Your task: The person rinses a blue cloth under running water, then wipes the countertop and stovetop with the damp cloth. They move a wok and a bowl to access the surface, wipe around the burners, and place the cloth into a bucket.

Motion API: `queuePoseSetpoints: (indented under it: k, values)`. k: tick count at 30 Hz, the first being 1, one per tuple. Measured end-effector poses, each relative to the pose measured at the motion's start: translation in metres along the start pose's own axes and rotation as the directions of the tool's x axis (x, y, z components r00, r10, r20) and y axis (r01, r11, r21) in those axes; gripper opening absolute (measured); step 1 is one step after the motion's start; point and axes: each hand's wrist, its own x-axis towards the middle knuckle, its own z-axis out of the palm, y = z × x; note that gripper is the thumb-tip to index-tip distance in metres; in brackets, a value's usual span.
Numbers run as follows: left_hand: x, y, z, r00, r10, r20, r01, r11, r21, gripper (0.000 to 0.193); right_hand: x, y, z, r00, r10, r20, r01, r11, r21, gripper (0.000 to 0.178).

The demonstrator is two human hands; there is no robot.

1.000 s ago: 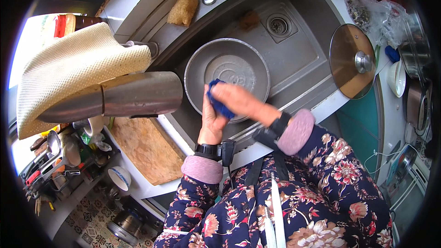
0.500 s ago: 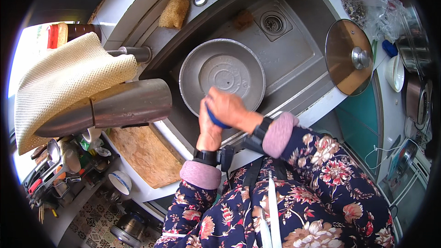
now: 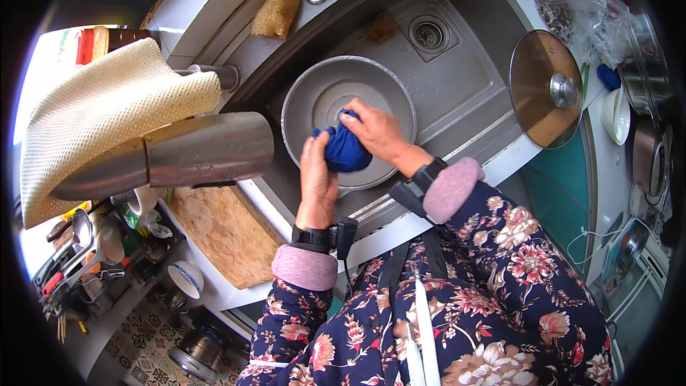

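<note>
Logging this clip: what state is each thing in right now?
Blue cloth: bunched, gripped by both hands.
Left hand: closed on the cloth.
Right hand: closed on the cloth.
Metal basin: upright in the sink.
Glass lid: lying on the counter.
Drain: unplugged.
</note>
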Motion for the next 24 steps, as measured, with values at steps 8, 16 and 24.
queuePoseSetpoints:
  k: [8, 16, 24]
  values:
    - [0.0, 0.013, -0.015, 0.977, -0.214, -0.018, 0.159, 0.775, -0.612, 0.04, -0.033, 0.006, -0.003, 0.952, 0.21, 0.222, -0.305, 0.702, 0.644, 0.026]
    - [-0.006, 0.008, -0.015, 0.959, -0.193, 0.205, 0.281, 0.719, -0.636, 0.04, -0.018, 0.012, -0.005, 0.634, 0.307, 0.71, -0.744, -0.008, 0.668, 0.06]
    - [-0.016, -0.003, 0.006, 0.984, -0.142, -0.107, 0.106, 0.951, -0.29, 0.034, -0.031, -0.058, -0.007, 0.964, -0.061, 0.258, 0.037, 0.995, 0.097, 0.031]
